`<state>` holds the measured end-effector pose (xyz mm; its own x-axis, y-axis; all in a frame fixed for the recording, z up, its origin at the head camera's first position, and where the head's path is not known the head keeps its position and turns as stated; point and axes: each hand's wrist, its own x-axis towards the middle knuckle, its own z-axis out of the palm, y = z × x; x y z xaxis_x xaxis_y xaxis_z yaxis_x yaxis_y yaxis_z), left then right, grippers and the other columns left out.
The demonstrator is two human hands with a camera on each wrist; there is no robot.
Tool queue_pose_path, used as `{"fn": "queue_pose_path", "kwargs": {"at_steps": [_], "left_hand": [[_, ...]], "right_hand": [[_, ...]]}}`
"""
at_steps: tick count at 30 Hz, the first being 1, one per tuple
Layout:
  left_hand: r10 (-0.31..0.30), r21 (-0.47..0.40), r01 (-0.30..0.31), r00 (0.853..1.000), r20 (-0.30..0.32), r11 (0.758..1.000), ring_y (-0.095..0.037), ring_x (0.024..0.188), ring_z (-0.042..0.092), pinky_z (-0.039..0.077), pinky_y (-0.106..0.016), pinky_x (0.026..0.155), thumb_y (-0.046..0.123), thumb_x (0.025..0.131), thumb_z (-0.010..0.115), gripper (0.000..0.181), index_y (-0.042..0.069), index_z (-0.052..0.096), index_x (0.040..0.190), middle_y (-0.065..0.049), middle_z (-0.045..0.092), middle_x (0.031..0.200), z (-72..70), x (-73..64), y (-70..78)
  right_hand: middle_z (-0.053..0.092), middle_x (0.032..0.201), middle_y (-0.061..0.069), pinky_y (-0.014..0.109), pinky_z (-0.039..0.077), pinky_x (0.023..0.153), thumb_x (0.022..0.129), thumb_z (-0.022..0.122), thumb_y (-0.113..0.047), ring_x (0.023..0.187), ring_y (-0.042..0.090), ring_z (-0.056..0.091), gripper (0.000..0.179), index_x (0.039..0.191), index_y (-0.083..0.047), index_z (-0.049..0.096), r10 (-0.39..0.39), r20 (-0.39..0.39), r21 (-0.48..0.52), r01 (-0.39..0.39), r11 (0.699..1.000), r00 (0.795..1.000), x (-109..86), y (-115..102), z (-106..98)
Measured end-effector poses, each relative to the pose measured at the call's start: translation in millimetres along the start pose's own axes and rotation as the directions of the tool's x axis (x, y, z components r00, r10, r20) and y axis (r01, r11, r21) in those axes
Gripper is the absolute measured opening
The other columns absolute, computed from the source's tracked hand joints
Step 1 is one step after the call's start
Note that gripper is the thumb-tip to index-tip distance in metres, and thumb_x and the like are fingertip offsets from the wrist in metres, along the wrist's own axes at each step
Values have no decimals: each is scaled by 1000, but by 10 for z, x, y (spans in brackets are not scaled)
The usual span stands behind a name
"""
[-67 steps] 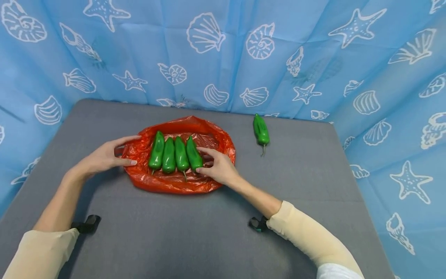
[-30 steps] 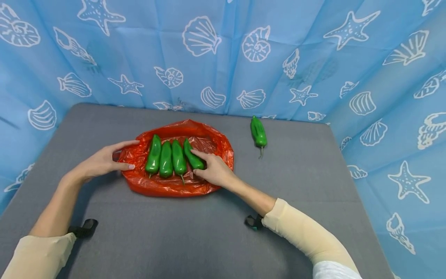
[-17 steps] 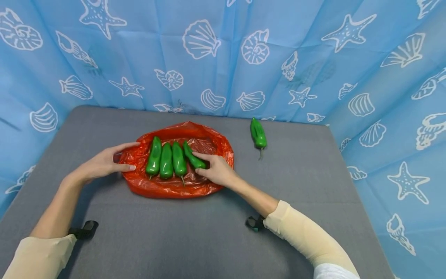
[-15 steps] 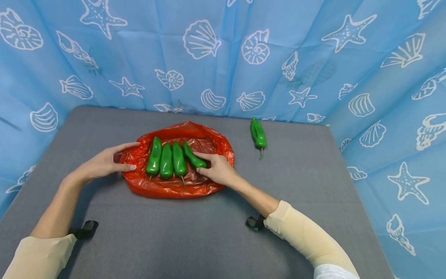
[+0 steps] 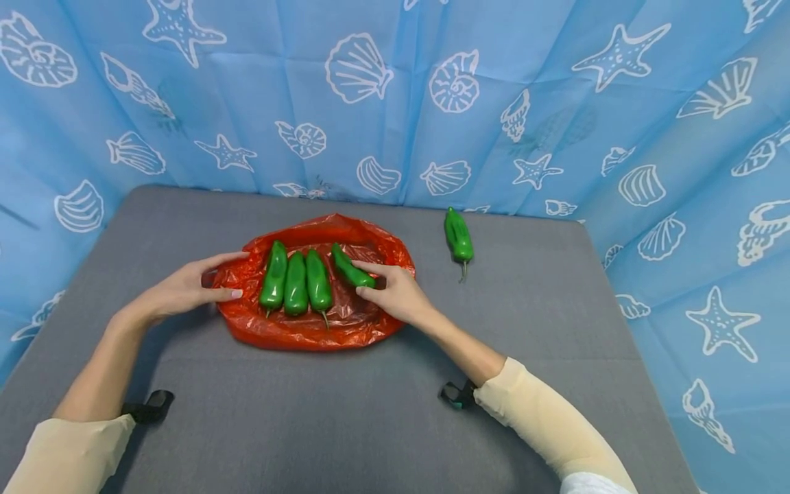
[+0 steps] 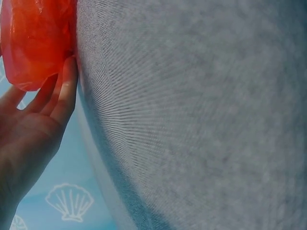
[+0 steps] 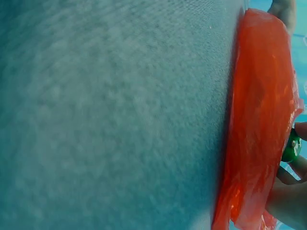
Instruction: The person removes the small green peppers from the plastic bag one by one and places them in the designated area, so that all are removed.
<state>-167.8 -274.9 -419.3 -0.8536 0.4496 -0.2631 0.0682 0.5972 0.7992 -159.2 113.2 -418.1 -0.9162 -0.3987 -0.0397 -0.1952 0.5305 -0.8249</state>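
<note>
A red plastic bag (image 5: 370, 328) lies with its mouth wide on the grey table. Inside it, green peppers (image 5: 296, 285) lie side by side on the left. My right hand (image 5: 398, 291) pinches the rightmost green pepper (image 5: 352, 267), which tilts away from the others; its stem end points toward my palm. In the right wrist view only an end of that pepper shows above the bag's side (image 7: 261, 110). At the bag's left end my left hand (image 5: 188, 285) rests with fingers and thumb spread against the plastic. Its fairly straight fingers touch the bag in the left wrist view.
Another green pepper (image 5: 459, 237) lies on the table to the right of the bag, near the back edge. A blue curtain with white shell prints (image 5: 407, 103) hangs behind the grey table (image 5: 296, 412) and on both sides.
My right hand has taken hold of the rightmost pepper and shifted it slightly right and back, widening the gap to the others. My left hand keeps its place on the bag.
</note>
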Motion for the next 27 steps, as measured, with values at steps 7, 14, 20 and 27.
{"fn": "queue_pose_path", "kwargs": {"at_steps": [7, 14, 20, 27], "left_hand": [[-11, -8, 11, 1000, 3, 1000, -42, 134, 37, 37, -64, 103, 35, 95, 67, 73, 16, 31, 156, -22, 32, 155, 19, -8, -11], [-13, 5, 13, 1000, 11, 1000, -42, 133, 38, 38, -62, 101, 35, 96, 66, 74, 16, 30, 157, -24, 32, 154, 20, 16, 7], [-20, 15, 20, 1000, 9, 1000, -38, 129, 42, 41, -54, 98, 36, 95, 67, 73, 18, 31, 156, -22, 35, 152, 26, 24, 4], [-27, 8, 27, 1000, 12, 1000, -39, 131, 41, 41, -54, 99, 37, 96, 65, 72, 18, 30, 157, -22, 35, 153, -4, 27, 15]], "right_hand": [[70, 104, 1, 23, 43, 57, 88, 74, -16, 62, 10, 52, 48, 135, -22, 64, -36, -53, 44, 38, 998, 998, -29, 45, -66], [66, 129, -3, 27, 52, 76, 88, 75, -16, 88, 13, 61, 48, 133, -24, 65, -48, -89, 75, 55, 996, 995, -64, 82, -143], [64, 132, -6, 34, 53, 85, 88, 75, -18, 102, 12, 63, 46, 133, -25, 66, -81, -150, 67, 92, 993, 985, -103, 96, -217], [62, 136, -3, 35, 56, 88, 88, 75, -10, 118, 17, 61, 45, 131, -19, 66, -133, -250, 137, 171, 976, 959, -139, 134, -291]]}}
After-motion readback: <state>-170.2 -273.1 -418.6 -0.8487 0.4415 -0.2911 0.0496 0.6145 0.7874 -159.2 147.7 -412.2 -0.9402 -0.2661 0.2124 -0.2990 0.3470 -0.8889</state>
